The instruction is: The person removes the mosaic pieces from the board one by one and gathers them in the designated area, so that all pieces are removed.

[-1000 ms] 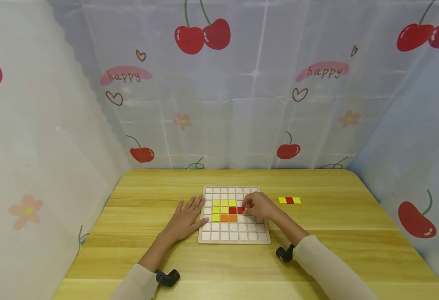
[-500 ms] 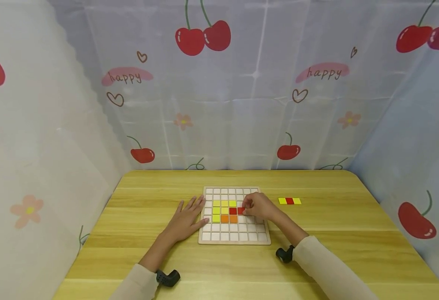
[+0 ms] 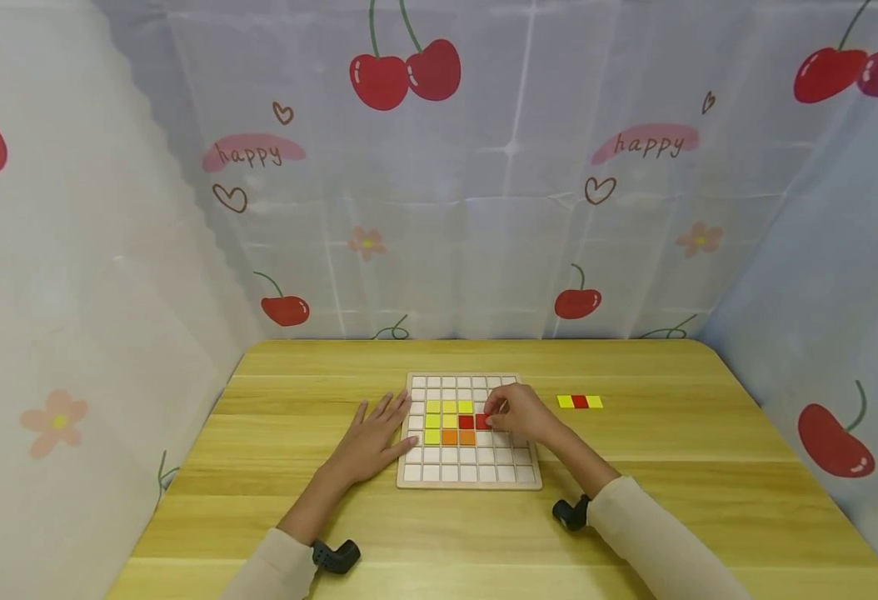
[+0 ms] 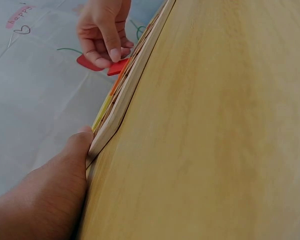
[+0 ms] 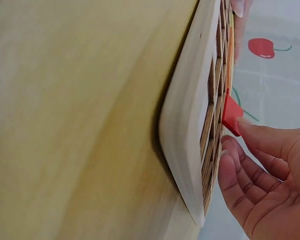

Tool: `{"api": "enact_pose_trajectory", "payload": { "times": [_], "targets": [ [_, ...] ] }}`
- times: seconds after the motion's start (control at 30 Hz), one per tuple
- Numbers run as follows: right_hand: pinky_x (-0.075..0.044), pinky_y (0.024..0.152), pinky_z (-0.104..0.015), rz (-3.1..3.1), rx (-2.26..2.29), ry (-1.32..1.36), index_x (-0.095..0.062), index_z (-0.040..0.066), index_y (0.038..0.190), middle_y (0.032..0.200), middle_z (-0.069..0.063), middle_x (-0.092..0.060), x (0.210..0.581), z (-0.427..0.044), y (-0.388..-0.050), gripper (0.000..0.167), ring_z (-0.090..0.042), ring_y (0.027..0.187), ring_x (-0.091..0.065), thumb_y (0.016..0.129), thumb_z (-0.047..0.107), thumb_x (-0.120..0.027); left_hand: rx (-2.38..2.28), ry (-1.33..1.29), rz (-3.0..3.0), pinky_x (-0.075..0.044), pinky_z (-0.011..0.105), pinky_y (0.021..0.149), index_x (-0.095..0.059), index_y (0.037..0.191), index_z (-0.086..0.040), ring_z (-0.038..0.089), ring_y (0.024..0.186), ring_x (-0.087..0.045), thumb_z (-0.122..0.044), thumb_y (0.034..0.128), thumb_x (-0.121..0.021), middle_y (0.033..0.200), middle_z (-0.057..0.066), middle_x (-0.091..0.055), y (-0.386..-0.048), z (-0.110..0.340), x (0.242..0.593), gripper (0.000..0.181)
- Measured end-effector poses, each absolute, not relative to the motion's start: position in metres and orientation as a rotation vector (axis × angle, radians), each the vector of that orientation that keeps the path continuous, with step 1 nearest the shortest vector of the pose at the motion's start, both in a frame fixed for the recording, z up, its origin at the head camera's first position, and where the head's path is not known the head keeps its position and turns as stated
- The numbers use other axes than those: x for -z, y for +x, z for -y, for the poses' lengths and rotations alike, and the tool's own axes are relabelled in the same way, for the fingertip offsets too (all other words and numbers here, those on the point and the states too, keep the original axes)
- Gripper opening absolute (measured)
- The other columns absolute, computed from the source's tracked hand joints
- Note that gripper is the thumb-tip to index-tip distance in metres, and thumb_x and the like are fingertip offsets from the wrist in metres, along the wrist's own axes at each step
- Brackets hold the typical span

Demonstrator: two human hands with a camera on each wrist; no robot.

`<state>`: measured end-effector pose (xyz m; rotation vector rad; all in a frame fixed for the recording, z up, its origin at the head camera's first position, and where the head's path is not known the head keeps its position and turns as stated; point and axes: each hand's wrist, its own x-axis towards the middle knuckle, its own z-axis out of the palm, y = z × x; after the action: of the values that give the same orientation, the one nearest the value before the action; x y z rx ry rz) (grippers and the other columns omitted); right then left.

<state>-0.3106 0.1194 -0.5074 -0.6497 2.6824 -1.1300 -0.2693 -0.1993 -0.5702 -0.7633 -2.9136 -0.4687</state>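
A wooden grid board (image 3: pixel 467 482) lies on the table, its cells holding several yellow tiles (image 3: pixel 433 422), two orange tiles (image 3: pixel 450 437) and a red tile (image 3: pixel 466 422). My right hand (image 3: pixel 517 412) pinches another red tile (image 3: pixel 481 422) by its edge, just right of the first one. In the right wrist view this red tile (image 5: pixel 232 115) stands tilted against the grid, with the thumb on it. My left hand (image 3: pixel 367 442) lies flat with fingers spread, its fingertips and thumb touching the board's left edge. The left wrist view shows the left thumb (image 4: pixel 80 142) at the board's rim.
To the right of the board, a row of two yellow tiles and a red tile (image 3: pixel 579 402) lies on the wooden table (image 3: pixel 634 442). Cherry-printed curtains (image 3: pixel 439 250) hang behind and along both sides.
Both hands stay nearly where they were. The red tile in my right hand shifts only very slightly.
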Motion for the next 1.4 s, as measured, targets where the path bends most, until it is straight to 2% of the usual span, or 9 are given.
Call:
{"api": "enact_pose_trajectory", "payload": {
  "times": [0.33,0.93,1.1,1.4],
  "targets": [
    [-0.053,0.069,-0.028,-2.647,1.224,-0.657,-0.071,0.004,0.086,0.079,-0.002,-0.066,0.508,-0.120,-0.307,0.010,-0.016,0.073,-0.059,0.086,-0.003,-0.078,0.458,-0.761,2.919,-0.007,0.064,0.120,-0.020,0.164,-0.014,0.029,0.155,-0.014,-0.065,0.1032,-0.036,0.170,0.001,-0.014,-0.269,0.200,0.571,0.080],
    [-0.054,0.072,-0.028,-2.669,1.260,-0.651,-0.074,0.006,0.088,0.082,0.001,-0.068,0.503,-0.126,-0.302,0.007,-0.015,0.075,-0.061,0.087,0.001,-0.078,0.457,-0.761,2.931,-0.006,0.064,0.120,-0.018,0.164,-0.015,0.029,0.156,-0.013,-0.065,0.1031,-0.036,0.170,0.000,-0.013,-0.270,0.200,0.570,0.081],
    [-0.056,0.069,-0.029,-2.655,1.339,-0.567,-0.075,0.007,0.091,0.084,-0.002,-0.069,0.497,-0.131,-0.299,0.007,-0.018,0.075,-0.062,0.089,0.001,-0.076,0.462,-0.762,2.928,-0.006,0.064,0.120,-0.020,0.164,-0.014,0.030,0.155,-0.014,-0.065,0.1032,-0.036,0.170,0.002,-0.014,-0.269,0.200,0.569,0.081],
    [-0.062,0.068,-0.038,-2.557,1.509,-0.425,-0.074,0.001,0.095,0.087,-0.010,-0.068,0.493,-0.143,-0.299,0.007,-0.029,0.072,-0.071,0.090,-0.003,-0.073,0.461,-0.760,2.941,-0.005,0.063,0.120,-0.018,0.164,-0.015,0.029,0.156,-0.013,-0.066,0.1031,-0.035,0.170,0.000,-0.013,-0.270,0.200,0.569,0.081]
  ]
}}
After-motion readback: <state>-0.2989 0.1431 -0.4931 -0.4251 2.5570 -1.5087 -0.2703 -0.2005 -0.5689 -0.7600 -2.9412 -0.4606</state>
